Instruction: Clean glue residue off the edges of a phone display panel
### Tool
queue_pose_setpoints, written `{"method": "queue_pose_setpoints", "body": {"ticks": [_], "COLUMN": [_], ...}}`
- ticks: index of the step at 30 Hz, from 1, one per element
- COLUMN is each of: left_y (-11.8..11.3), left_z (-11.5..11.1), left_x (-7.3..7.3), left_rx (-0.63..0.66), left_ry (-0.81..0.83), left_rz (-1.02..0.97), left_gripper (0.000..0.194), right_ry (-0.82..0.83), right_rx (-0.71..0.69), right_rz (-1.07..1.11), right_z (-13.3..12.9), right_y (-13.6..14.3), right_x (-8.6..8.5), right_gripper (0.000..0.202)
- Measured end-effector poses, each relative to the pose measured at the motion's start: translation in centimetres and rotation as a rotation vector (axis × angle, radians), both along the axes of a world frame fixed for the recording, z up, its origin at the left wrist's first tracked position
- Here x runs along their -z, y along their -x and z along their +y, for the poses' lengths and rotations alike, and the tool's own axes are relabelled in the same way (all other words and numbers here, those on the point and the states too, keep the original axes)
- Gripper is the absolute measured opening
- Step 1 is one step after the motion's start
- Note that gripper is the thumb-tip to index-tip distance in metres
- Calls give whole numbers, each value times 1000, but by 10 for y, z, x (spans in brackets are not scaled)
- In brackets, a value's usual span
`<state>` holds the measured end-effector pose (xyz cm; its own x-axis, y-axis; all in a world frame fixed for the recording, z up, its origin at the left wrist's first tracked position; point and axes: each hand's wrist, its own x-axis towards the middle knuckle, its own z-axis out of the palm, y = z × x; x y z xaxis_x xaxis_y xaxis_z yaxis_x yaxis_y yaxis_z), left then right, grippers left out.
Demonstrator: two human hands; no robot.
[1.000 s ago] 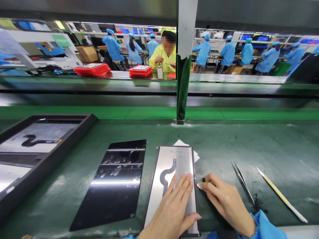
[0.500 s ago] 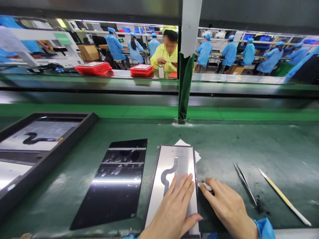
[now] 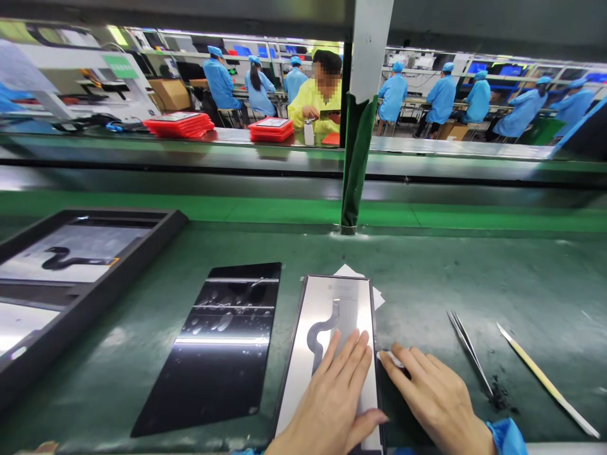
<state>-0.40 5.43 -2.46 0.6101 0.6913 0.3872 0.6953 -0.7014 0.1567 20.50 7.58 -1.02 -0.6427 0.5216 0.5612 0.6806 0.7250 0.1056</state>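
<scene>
A silver display panel [image 3: 327, 309] with a dark S-shaped flex strip lies lengthwise on the green bench mat. My left hand [image 3: 332, 398] rests flat on its near half, fingers spread. My right hand [image 3: 434, 395] sits just right of the panel's edge, fingertips pinching a small white wipe [image 3: 389, 358] against that edge. A glossy black panel [image 3: 218, 347] lies to the left of the silver one.
Metal tweezers [image 3: 469, 351] and a pale stick tool [image 3: 545, 379] lie to the right, with dark debris near them. A black tray [image 3: 90, 278] holding panels stands at the left. A post [image 3: 358, 139] rises behind. Several workers sit beyond, near red tray stacks [image 3: 177, 124].
My right hand with the white wipe has slid slightly along the panel's right edge. The left hand stays pressed on the panel. The camera has shifted a little.
</scene>
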Motion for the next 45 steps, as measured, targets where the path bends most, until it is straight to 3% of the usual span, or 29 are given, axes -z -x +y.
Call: {"method": "queue_pose_setpoints", "body": {"ticks": [45], "left_y": [-1], "left_z": [-1], "left_x": [-2], "left_rx": [-3], "left_ry": [14], "left_rz": [-5], "left_gripper": [66], "right_ry": [40], "right_rx": [6], "right_rz": [5], "right_z": [2], "right_y": [0], "right_x": [3], "right_gripper": [40]}}
